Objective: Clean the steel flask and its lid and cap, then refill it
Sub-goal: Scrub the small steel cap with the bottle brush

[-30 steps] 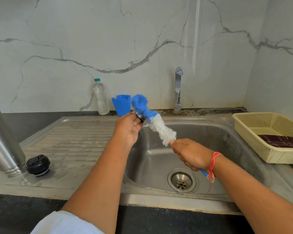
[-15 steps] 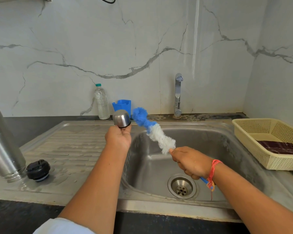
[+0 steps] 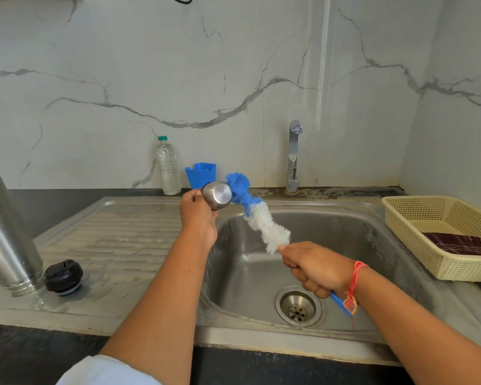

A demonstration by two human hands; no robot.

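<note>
The steel sink lay open beneath both arms. The steel flask stood inverted on the drainboard, its black lid just beside it. The right hand clenched the bottle brush handle; the left hand gripped the steel cap, blue bristles touching it.

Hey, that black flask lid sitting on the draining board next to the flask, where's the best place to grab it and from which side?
Take the black lid from above, fingers round its wide round upper rim. It sits upright on the draining board, and the steel flask stands close on its left, so the top and right side look freest.
</note>
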